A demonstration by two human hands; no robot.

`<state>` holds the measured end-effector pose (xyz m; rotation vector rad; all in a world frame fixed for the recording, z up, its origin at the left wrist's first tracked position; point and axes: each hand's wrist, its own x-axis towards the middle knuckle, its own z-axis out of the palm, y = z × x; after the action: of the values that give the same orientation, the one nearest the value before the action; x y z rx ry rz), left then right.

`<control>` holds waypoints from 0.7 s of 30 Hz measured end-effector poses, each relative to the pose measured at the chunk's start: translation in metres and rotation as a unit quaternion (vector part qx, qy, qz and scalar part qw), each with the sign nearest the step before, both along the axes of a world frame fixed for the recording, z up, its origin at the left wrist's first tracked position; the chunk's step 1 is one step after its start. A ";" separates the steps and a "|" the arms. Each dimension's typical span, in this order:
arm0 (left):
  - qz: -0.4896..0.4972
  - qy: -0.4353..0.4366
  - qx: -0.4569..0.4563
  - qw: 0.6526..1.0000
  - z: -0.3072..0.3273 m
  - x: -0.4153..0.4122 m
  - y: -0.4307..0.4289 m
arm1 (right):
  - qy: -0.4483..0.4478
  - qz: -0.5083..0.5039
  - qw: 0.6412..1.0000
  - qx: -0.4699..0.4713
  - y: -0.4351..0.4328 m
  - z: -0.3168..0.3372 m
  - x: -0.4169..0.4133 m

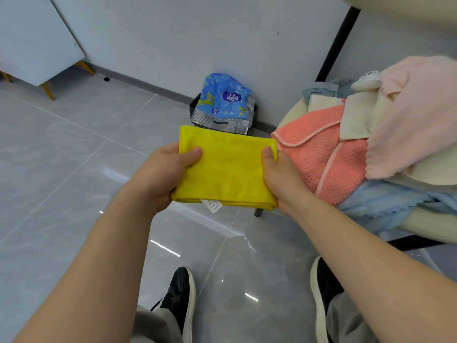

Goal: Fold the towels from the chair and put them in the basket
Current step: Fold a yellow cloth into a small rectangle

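A folded yellow towel (228,169) is held flat above the grey tiled floor (74,154), pinched at both ends. The left grip (165,172) is closed on its left edge, thumb pressed on top and fingers curled beneath; the right grip (280,177) is closed on the right edge in the same way. A white label (213,206) is seen hanging from the towel's near edge. Just beside the right grip, a cream chair (430,227) is piled with unfolded towels: a coral waffle towel (329,157) is draped over the seat's front-left edge, a pale blue towel (385,201) is spilled over the front edge beneath it, a pink towel (418,115) is heaped on top, and a cream cloth (356,120) is tucked between. Beyond the yellow towel, a black basket (193,108) is set on the floor against the wall, its mouth filled by a blue plastic wrapper (225,97). A black left shoe (180,290) and right shoe (321,288) are planted on the floor below the forearms. A black table leg (338,40) is seen behind the chair.
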<state>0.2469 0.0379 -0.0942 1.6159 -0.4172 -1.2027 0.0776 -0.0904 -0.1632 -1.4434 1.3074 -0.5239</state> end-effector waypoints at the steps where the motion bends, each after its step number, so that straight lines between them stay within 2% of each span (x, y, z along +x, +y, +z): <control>1: 0.006 0.009 0.003 1.000 0.000 0.000 0.000 | -0.001 0.010 1.000 -0.015 -0.001 0.001 -0.001; 8: 0.009 0.093 0.008 0.996 0.003 0.003 0.000 | -0.010 -0.007 0.994 -0.109 -0.010 0.019 -0.006; 14: 0.020 0.117 -0.010 0.993 0.004 0.000 -0.002 | -0.023 -0.040 0.991 -0.124 -0.019 0.025 -0.008; 18: 0.002 0.135 -0.010 0.991 0.003 0.000 -0.001 | -0.007 -0.027 0.989 -0.148 -0.021 0.024 -0.012; 21: -0.017 0.171 -0.047 0.984 0.005 0.001 0.001 | 0.009 0.001 0.984 -0.178 -0.024 0.028 -0.014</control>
<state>0.2480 0.0386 -0.0894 1.2927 -0.2778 -1.4347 0.0637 -0.1145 -0.1355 -1.7426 1.2704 -0.7746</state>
